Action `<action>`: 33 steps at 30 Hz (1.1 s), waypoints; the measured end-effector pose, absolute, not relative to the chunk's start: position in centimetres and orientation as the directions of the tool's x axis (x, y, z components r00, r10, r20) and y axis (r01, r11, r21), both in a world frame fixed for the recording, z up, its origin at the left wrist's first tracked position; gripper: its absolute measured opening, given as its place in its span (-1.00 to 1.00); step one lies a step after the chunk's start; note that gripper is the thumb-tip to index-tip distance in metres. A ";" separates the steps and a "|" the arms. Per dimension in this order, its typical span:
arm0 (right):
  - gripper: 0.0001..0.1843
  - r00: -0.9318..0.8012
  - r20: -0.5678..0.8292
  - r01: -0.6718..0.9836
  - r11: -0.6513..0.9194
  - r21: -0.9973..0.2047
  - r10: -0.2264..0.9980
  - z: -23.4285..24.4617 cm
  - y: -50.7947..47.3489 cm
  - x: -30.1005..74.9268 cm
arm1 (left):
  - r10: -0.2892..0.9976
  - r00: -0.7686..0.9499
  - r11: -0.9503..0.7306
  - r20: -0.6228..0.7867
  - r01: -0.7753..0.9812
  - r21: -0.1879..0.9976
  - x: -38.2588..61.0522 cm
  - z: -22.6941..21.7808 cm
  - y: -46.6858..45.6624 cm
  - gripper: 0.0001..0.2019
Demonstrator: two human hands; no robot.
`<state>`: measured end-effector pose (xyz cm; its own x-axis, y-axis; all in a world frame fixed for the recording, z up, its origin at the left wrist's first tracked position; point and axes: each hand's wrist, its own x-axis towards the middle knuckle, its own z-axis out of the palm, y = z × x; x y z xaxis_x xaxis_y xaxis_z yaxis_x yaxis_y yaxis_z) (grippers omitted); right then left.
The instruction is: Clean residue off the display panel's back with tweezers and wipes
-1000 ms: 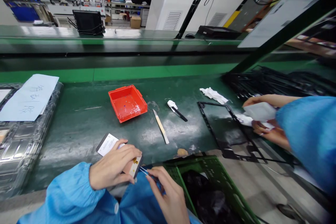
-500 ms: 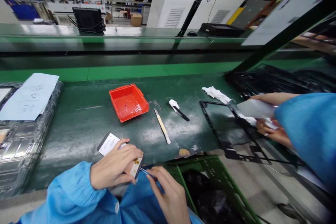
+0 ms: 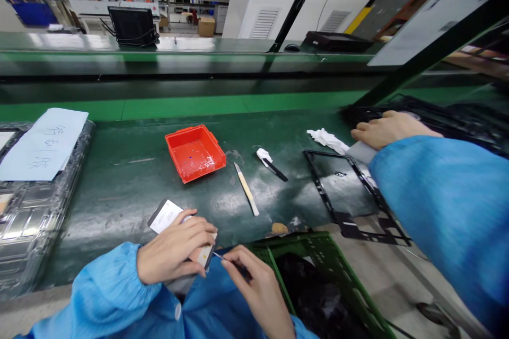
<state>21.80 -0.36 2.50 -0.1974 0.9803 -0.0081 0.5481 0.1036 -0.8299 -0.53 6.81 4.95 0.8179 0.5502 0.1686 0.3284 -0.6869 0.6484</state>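
Note:
My left hand is closed over a flat grey piece with a white printed label, pressing it near the bench's front edge. At the piece's right end shows a pale strip with small gold spots. In my right hand is a thin metal-tipped tool, pinched between thumb and fingers, its tip at that right end. My palm hides most of the flat piece, and my fingers cover the tool's handle. Beyond my hands lie a craft knife with a pale handle and a red plastic bin.
A black tool with white wadding lies right of the knife. A co-worker's hand reaches over a black frame. Clear trays under a paper sheet stand left. A green crate with black bags is below the edge.
The co-worker's hand has moved up and away from the black frame toward the pile behind it. My right hand and tool have shifted slightly; my left hand stays on the flat piece.

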 end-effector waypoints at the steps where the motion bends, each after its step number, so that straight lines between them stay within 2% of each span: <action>1: -0.74 -0.194 -0.048 0.538 0.066 -0.840 0.980 2.5 -0.2 21.9 | 0.548 0.820 -0.692 0.166 0.332 0.641 -0.5 5.0 6.8 -0.64; 6: -0.68 -0.212 -0.227 0.457 -0.109 -0.883 0.950 2.4 0.4 22.3 | 0.531 0.831 -0.730 0.164 0.350 0.587 -0.5 4.9 6.7 -0.66; 12: -0.67 -0.244 -0.325 0.395 -0.213 -0.894 0.914 2.3 0.7 22.5 | 0.499 0.841 -0.801 0.207 0.357 0.480 -0.7 4.8 6.4 -0.72; 14: -0.72 -0.226 -0.309 0.431 -0.189 -0.882 0.924 2.2 0.5 22.4 | 0.501 0.838 -0.807 0.217 0.362 0.466 -0.7 4.8 6.4 -0.71; 18: -0.83 -0.168 -0.182 0.548 -0.062 -0.834 0.969 2.2 -0.2 22.1 | 0.517 0.826 -0.802 0.225 0.375 0.465 -0.8 4.9 6.2 -0.72; 23: -0.83 -0.240 -0.040 0.608 0.118 -0.785 0.970 2.0 -0.8 22.1 | 0.515 0.837 -0.791 0.185 0.382 0.478 -0.8 4.9 6.3 -0.70; 26: -0.81 -0.268 0.010 0.608 0.178 -0.774 0.963 1.8 -0.9 22.1 | 0.516 0.843 -0.768 0.150 0.378 0.517 -0.8 4.8 6.4 -0.60; 30: -0.78 -0.261 -0.015 0.595 0.148 -0.790 0.965 1.9 -0.6 22.1 | 0.577 0.800 -0.695 0.162 0.377 0.613 -1.0 4.4 6.4 -0.31; 33: -0.75 -0.249 -0.111 0.587 0.058 -0.807 0.962 2.1 -0.4 22.1 | 0.592 0.789 -0.678 0.163 0.379 0.629 -1.1 4.3 6.4 -0.27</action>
<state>22.12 -0.38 2.05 -0.2487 0.9622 -0.1115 0.5871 0.0582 -0.8074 -1.06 6.40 4.32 0.7893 0.5921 0.1626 0.3791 -0.6782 0.6295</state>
